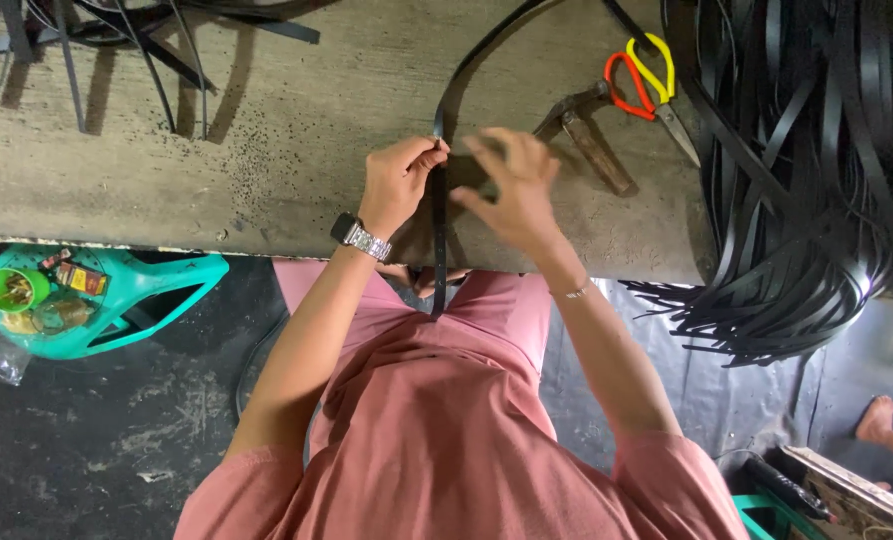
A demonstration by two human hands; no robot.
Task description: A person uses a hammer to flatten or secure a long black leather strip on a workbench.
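A long black strap (463, 75) runs from the far side of the worn wooden workbench (266, 150) toward me and hangs over its near edge. My left hand (398, 183), with a metal watch on the wrist, pinches the strap between thumb and fingers. My right hand (511, 185), wearing a thin bracelet, presses a small dark piece against the strap just beside the left hand. Both hands sit close together at the bench's near edge, above my pink-clad lap.
A hammer (588, 135) lies right of my hands, with red and yellow handled scissors (646, 80) behind it. A big pile of black straps (806, 170) spills over the bench's right end. A teal plastic stool (116, 295) holding small items stands at the left. Another person's foot (878, 420) shows at the lower right.
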